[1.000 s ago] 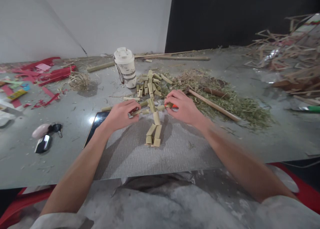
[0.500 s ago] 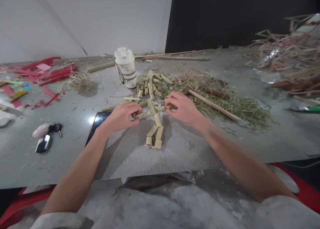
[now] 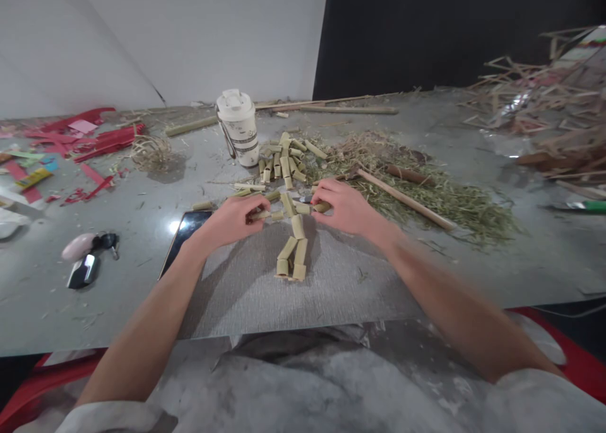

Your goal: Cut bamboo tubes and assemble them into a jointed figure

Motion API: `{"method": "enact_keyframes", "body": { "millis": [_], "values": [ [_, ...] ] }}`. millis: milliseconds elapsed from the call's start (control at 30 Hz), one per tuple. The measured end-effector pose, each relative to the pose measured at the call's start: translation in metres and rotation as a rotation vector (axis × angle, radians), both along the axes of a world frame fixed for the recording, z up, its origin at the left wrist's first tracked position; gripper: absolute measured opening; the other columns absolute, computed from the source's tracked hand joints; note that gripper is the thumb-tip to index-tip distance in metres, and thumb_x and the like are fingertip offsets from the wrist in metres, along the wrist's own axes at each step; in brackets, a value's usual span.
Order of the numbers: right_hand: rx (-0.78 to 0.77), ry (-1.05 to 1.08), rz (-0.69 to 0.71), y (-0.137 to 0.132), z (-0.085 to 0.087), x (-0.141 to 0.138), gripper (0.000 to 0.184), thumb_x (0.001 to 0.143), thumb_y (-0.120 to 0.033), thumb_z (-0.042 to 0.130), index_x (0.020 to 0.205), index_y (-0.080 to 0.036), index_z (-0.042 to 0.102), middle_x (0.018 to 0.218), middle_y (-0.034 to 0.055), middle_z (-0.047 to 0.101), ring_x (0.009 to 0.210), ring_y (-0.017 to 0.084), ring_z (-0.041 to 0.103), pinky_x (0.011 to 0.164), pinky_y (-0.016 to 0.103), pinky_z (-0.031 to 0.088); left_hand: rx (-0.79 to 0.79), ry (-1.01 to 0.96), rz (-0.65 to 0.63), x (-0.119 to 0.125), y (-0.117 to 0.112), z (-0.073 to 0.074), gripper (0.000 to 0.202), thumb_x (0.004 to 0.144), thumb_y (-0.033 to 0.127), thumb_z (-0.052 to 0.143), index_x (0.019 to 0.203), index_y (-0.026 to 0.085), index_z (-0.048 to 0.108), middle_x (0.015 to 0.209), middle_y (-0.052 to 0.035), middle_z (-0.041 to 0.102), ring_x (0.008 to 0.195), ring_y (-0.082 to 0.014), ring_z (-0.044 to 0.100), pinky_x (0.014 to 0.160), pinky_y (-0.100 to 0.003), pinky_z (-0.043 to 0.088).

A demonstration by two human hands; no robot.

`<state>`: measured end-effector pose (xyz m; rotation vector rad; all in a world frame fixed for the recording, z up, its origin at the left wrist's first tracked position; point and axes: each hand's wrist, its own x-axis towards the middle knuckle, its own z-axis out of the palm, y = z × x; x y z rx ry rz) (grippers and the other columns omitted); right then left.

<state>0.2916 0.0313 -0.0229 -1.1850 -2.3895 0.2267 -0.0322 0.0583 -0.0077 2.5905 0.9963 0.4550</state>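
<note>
A craft workshop is suggested by the worktop (image 3: 47, 307), which is littered with green shavings (image 3: 466, 211), short bamboo-like tubes (image 3: 285, 166) and red strips (image 3: 106, 144); a wooden-handled tool (image 3: 407, 201) is laid across the shavings, and thin wooden sticks (image 3: 530, 127) are heaped at the far right.

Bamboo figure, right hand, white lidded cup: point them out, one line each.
Bamboo figure (image 3: 297, 226): head view, the tube segment just above its two legs.
Right hand (image 3: 346, 207): head view, back of the hand.
White lidded cup (image 3: 242, 134): head view, side wall.
</note>
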Motion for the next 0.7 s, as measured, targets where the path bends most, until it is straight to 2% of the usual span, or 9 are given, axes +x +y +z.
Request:
{"method": "enact_keyframes", "body": {
  "millis": [267,467,700],
  "values": [
    [-0.029,-0.012,0.009,0.0004,-0.0002,0.0008,0.018,0.1,-0.036,0.069,0.092,-0.022,0.062,0.103,0.0085,0.066,0.089,0.023,0.06,0.074,0.036,0.043,-0.057,-0.005,0.042,0.0014,-0.0002,0.0015,0.012,0.093,0.029,0.061,0.104,0.024,0.06,0.073,0.0019,0.059,0.063,-0.0181,0.057,0.063,-0.029,0.04],
    [-0.069,-0.027,0.022,0.0022,-0.0011,0.0011,0.028,0.1,-0.046,0.074,0.093,-0.022,0.062,0.103,0.0079,0.07,0.086,0.023,0.061,0.072,0.035,0.043,-0.12,-0.017,0.086,0.0011,0.0004,0.0002,0.018,0.095,0.036,0.068,0.104,0.025,0.058,0.074,0.0021,0.061,0.065,-0.0186,0.059,0.063,-0.029,0.039],
    [-0.061,-0.039,-0.006,0.0018,-0.001,-0.0009,0.03,0.099,-0.045,0.078,0.092,-0.022,0.061,0.099,0.0063,0.07,0.085,0.023,0.061,0.072,0.035,0.041,-0.184,-0.073,0.153,0.0047,0.0003,-0.0008,0.03,0.093,0.047,0.077,0.097,0.025,0.057,0.073,0.0014,0.063,0.065,-0.0192,0.059,0.061,-0.03,0.039]
  ]
}}
